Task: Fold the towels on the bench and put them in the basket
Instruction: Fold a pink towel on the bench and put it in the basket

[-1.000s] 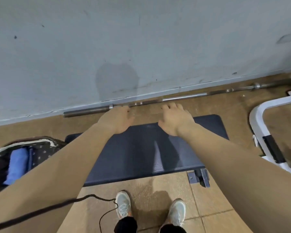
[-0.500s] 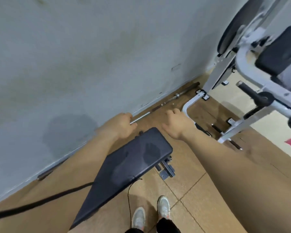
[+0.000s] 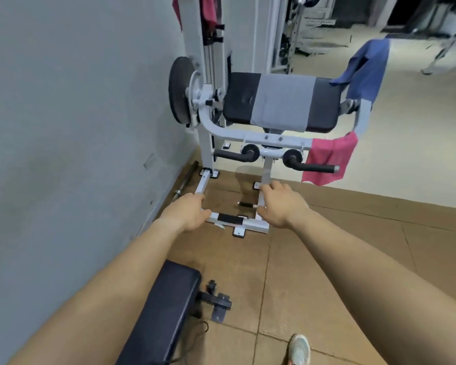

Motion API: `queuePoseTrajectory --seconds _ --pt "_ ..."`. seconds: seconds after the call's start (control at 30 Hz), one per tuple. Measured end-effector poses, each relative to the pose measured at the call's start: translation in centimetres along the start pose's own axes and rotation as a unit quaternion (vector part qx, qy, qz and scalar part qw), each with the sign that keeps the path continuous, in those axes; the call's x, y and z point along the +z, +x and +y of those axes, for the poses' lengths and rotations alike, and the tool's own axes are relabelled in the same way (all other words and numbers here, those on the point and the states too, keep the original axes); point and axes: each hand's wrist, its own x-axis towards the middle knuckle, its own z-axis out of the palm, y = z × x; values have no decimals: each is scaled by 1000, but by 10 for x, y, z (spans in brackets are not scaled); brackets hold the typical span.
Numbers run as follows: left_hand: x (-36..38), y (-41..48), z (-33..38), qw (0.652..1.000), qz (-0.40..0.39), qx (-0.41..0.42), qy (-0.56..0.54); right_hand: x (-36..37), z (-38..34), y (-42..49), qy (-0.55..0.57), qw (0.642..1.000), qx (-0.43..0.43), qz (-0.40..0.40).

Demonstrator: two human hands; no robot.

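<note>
A: What runs along the left side?

B: A grey wall [image 3: 63,154], with a barbell [image 3: 184,181] lying on the floor at its foot. Nearer, at the bottom, is the dark padded tabletop [image 3: 169,306] of a bench.

A: And the hands?

B: The left hand [image 3: 188,214] is held out in the air, its fingers loosely curled and grasping nothing. The right hand [image 3: 279,206] is just beside it, fingers relaxed and slightly spread, also released. In this view both overlap the white base frame [image 3: 250,223] of a machine [image 3: 248,138].

A: Where are the towels?

B: Ahead, on that machine. A grey towel [image 3: 282,101] is draped across its black seat pad [image 3: 241,98]. Further right, a pink towel [image 3: 329,159] hangs from the frame's corner, over a black handle. A blue towel [image 3: 369,67] hangs from the arm above it. A reddish cloth [image 3: 208,9] hangs on the column at the top edge.

A: What lies between the hands and the towels?

B: The base frame on the floor, and the padded handles [image 3: 229,155] under the seat. A weight plate [image 3: 177,93] stands left of the seat. One light shoe [image 3: 299,347] shows at the bottom right.
</note>
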Motion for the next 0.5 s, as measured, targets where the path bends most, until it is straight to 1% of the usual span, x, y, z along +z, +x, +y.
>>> queuePoseTrajectory --seconds 0.2,0.33,0.5 --pt "0 64 133 997 -4 68 35 -25 132 0 12 998 55 25" --pt "0 106 217 997 4 73 37 -45 225 5 19 997 70 30" --pt "-2 158 313 996 25 84 21 -73 344 7 29 993 114 25"
